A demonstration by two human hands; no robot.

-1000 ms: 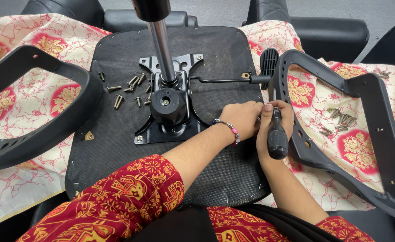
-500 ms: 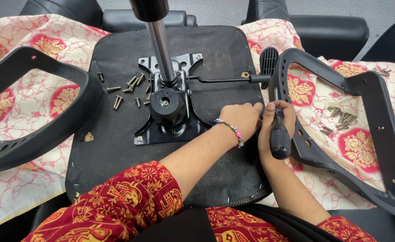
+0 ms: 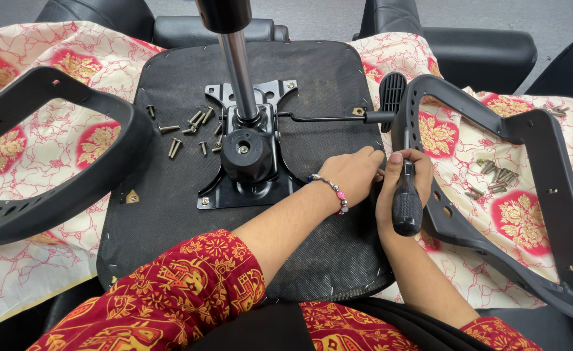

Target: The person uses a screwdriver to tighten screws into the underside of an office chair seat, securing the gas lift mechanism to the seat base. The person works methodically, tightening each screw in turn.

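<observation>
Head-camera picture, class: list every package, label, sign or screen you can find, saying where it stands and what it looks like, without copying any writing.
None in view: no package, label, sign or screen shows.
What is there instead: an upturned black chair seat with its metal mechanism, loose screws, two black armrests on patterned cloth, and the right hand gripping a black-handled screwdriver.
</observation>
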